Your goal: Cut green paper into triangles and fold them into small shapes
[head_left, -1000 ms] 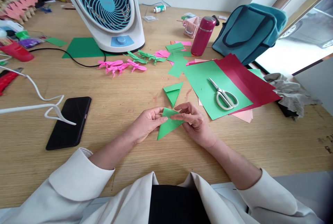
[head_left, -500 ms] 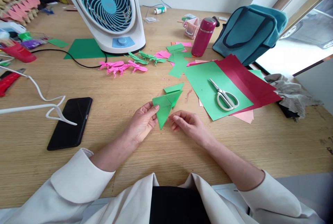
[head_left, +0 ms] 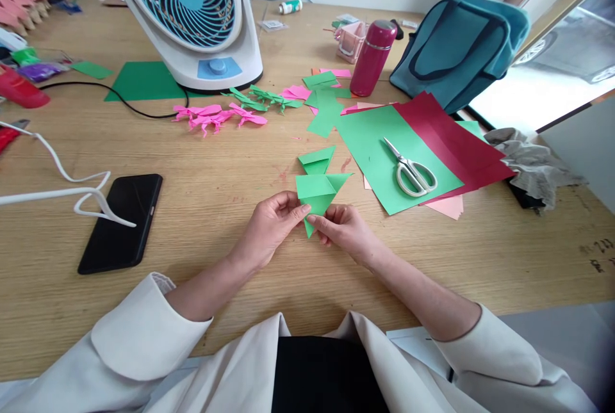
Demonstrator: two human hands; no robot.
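A folded piece of green paper [head_left: 317, 193] is held between both hands above the wooden table, its narrow tip pointing down toward me. My left hand [head_left: 275, 223] pinches its left edge, thumb on top. On the lower right side, my right hand [head_left: 346, 231] grips the same paper between thumb and curled fingers. Just beyond lies a second folded green paper piece [head_left: 317, 160], partly overlapped in view by the held one. White-handled scissors [head_left: 412, 173] rest on a green sheet [head_left: 372, 141] to the right.
Folded pink paper figures [head_left: 211, 117] and green ones [head_left: 273, 99] sit beyond my hands. A white fan [head_left: 230, 61], a magenta flask [head_left: 373, 57] and a teal bag [head_left: 461, 54] stand at the back. A black phone [head_left: 120, 224] and white cable lie left; red sheets [head_left: 456, 144] lie right.
My right hand has moved in and taken hold of the green paper's lower edge. The held paper has turned, and the second piece behind it shows more. The view has shifted slightly.
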